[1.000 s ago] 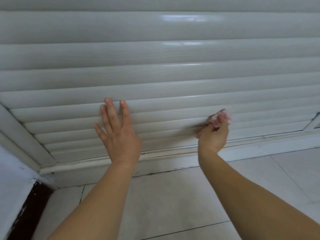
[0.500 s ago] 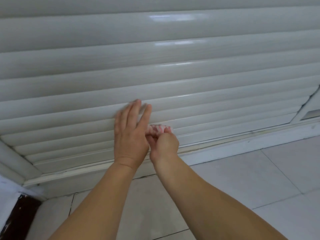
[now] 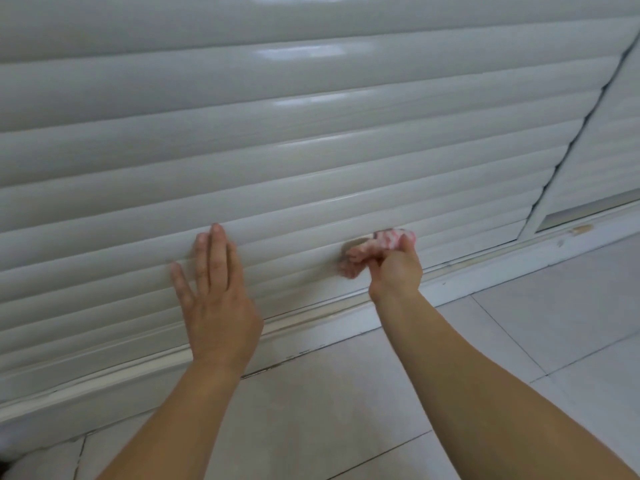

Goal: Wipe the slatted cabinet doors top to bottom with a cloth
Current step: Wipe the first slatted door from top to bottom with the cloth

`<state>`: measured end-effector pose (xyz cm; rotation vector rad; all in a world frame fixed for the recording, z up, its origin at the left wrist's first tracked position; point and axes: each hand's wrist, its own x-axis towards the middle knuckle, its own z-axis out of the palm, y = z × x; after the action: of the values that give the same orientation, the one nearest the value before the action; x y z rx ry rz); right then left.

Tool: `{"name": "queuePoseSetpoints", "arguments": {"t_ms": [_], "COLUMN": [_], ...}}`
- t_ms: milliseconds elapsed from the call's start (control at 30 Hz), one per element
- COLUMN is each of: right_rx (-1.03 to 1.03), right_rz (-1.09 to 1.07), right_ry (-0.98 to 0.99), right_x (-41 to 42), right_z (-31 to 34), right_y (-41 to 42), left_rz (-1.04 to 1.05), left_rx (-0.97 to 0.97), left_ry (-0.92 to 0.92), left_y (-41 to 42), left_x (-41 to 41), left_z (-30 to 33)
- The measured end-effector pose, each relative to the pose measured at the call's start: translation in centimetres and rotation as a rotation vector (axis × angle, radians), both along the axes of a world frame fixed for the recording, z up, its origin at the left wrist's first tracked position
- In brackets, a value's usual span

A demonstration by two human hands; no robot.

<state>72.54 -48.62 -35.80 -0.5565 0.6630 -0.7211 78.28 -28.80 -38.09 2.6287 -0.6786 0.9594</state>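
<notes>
The tiled floor (image 3: 363, 403) is nearest. Then the left hand (image 3: 216, 299) lies flat, fingers straight, on the low slats (image 3: 311, 161) of the door. The right hand (image 3: 394, 268) has its grip clenched round the pink cloth (image 3: 375, 245), pressed on a slat near the bottom. I think the small wad may miss the grooves between slats, and dirt stays. Further right, the seam (image 3: 575, 140) could catch it.

Pale floor tiles (image 3: 346, 403) with thin dark grout lines meet a white baseboard (image 3: 485, 268), whose paint is chipped near its right end
</notes>
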Motion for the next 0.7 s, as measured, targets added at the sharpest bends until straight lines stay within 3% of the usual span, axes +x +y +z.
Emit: {"name": "queuePoseSetpoints", "arguments": {"t_ms": [167,267,500,700], "right_rx": [-0.012,0.023,-0.012,-0.335], "right_rz": [0.032,0.008,-0.285,-0.157], "right_ry": [-0.069,-0.131,0.015,0.247], "right_x": [1.4,1.6,0.7,1.2], "right_z": [0.0,0.1,2.9,2.2], "right_y": [2.9,1.3,-5.5,-0.5], "left_rz": [-0.321,-0.262,-0.105,-0.203], "left_rx": [0.094,0.135,0.270,0.195], "left_ry": [-0.120,-0.051,-0.012,-0.135], "left_y": [-6.9,-9.7,-9.8,-12.0], "left_x": [-1.8,-2.1,-2.2,-2.8], "left_z": [2.4,3.1,1.5,2.6]}}
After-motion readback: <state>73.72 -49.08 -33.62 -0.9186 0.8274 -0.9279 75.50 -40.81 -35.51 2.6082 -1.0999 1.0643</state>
